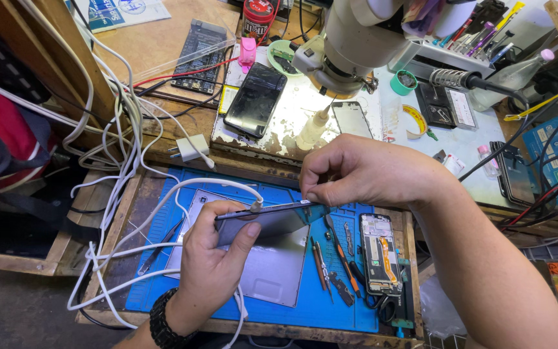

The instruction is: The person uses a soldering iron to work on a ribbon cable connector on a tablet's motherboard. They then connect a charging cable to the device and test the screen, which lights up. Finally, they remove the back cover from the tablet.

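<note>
Closest to me, my left hand is wrapped round the phone, thumb pressed on its near face and fingers behind, clamped firm, holding it up on edge above the grey metal plate that lies on the blue work mat. A white cable is plugged into the phone's left end and loops off down past my wrist, crowding the mat's left edge. My right hand sits at the phone's top right edge, thumb and forefinger pinched together there; something thin may be between them, but I can't make it out from here. Just right of the plate there's a narrow lane with screwdrivers and tweezers lying loose, then an opened phone frame near the mat's right edge, so room on that side is tight. The near strip of the mat below the plate is the only free band I have. Beyond the mat's far edge, a step up to the worn white board, where a dark phone lies tilted and a small screen part lies beside a white nozzle bottle. Over that hangs the microscope head. Farther right, a soldering iron rests among cables.
</note>
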